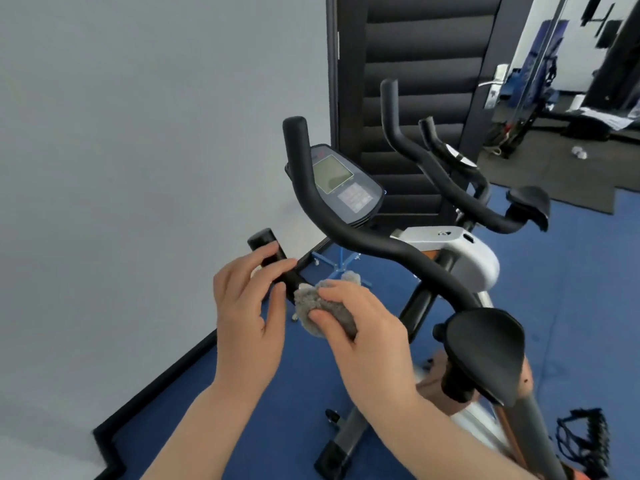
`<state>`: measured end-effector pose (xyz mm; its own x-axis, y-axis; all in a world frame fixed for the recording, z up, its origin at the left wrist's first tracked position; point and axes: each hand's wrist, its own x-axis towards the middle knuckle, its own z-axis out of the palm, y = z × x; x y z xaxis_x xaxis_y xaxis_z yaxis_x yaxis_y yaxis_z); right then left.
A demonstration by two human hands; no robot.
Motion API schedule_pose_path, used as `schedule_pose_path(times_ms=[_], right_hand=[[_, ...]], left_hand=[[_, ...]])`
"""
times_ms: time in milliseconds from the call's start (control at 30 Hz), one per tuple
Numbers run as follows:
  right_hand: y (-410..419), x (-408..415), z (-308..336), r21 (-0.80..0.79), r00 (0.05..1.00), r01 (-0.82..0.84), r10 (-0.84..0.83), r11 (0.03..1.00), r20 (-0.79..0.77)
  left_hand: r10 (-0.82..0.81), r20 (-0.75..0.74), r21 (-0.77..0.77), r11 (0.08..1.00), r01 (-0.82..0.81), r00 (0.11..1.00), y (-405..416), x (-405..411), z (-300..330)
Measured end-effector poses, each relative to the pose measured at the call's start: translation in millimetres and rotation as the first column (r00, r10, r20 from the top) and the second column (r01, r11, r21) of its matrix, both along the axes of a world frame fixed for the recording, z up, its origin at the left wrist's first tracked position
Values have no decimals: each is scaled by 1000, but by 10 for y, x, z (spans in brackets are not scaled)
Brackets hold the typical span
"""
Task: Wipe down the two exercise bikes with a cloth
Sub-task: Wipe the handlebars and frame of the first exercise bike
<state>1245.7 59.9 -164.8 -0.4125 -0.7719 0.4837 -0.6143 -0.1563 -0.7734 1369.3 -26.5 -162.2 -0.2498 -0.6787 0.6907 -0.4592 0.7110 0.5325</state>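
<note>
A person's right hand [360, 327] grips a bunched grey cloth [325, 306], fingers curled over it, pressing it against the left handlebar [273, 254] of the nearer exercise bike [460, 258]. The left hand [249, 306] curls around the same bar just beside the cloth, thumb and fingertips touching the black grip. The bike's console [341, 181] stands between its handlebars, the saddle [485, 344] at lower right. A second exercise bike [450, 174] stands just behind, near a dark door [415, 64], on blue flooring [571, 289].
</note>
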Motion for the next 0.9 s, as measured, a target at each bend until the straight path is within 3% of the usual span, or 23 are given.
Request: schedule_pose_path(times_ms=[200, 300, 467, 533, 667, 733, 800, 900], right_hand=[[-183, -2, 116, 86, 995, -74, 68, 993, 70], [-522, 104, 326, 128, 986, -142, 128, 982, 106], [-739, 180, 491, -55, 916, -237, 242, 970, 320], [-687, 172, 437, -34, 922, -278, 276, 960, 271], [-436, -8, 272, 115, 965, -235, 246, 965, -93], [-263, -123, 200, 137, 958, -200, 223, 970, -183], [-135, -209, 163, 198, 966, -163, 197, 967, -166], [-322, -206, 244, 251, 982, -187, 184, 950, 35]], left_hand=[[2, -96, 35, 999, 1, 995, -50, 83, 54], [-4, -161, 124, 992, 24, 987, -93, 111, 98], [5, -187, 176, 984, 29, 982, -175, 72, 192], [-2, -196, 177, 983, 38, 981, -162, 51, 185], [-55, -207, 187, 978, 95, 977, -72, 13, 92], [-71, -211, 193, 975, 113, 975, -47, 23, 57], [-82, -215, 195, 973, 125, 973, -58, 50, 63], [-94, -232, 203, 969, 143, 968, -92, 81, 94]])
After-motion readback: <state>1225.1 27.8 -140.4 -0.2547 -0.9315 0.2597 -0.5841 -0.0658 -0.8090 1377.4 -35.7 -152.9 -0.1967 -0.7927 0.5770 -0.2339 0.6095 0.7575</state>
